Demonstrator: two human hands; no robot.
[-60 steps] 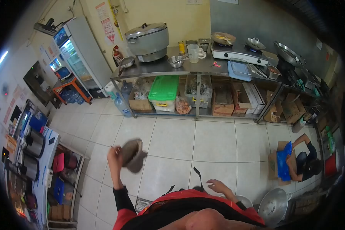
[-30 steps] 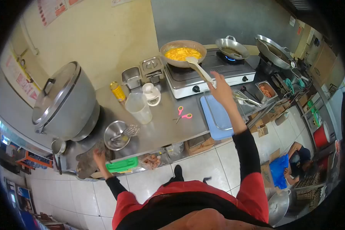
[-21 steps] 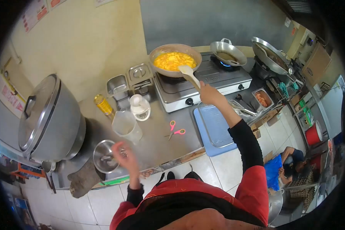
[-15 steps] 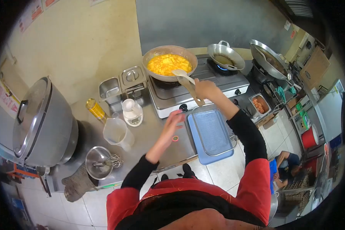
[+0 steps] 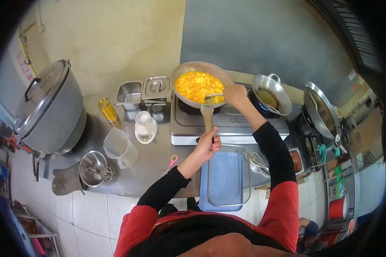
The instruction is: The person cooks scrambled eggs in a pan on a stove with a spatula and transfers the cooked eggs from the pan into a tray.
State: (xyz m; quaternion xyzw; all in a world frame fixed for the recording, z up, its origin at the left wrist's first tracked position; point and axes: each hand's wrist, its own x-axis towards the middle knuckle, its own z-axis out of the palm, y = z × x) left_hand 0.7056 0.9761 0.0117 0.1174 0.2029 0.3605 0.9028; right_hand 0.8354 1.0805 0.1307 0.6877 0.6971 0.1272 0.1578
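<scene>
A deep pan [image 5: 228, 77] sits on the left burner of the gas stove [image 5: 236, 122], with loose yellow-orange egg [image 5: 197, 85] spread inside. My left hand [image 5: 208, 143] is wrapped round the end of the pan's tan handle [image 5: 207, 116], which points toward me. Above the pan's right edge, my right hand [image 5: 236, 95] grips a pale spatula [image 5: 214, 94]. Its blade dips into the egg near the front rim and is partly hidden. Below my left hand lie scissors with pink handles [image 5: 173, 160], partly covered by my forearm.
A wok [image 5: 272, 92] with oil stands over a lit right burner, beside a larger wok [image 5: 321, 109]. Nearer me are a wire basket on a blue tray [image 5: 221, 201] and a whisk [image 5: 258, 161]. Leftward stand a scale [image 5: 146, 132], jug [image 5: 120, 147], bowl [image 5: 93, 160] and big cooker [image 5: 51, 107].
My left hand has moved from open air onto the pan's handle and closed round it. The spatula has gone from the pan's front rim into the egg. The view has shifted.
</scene>
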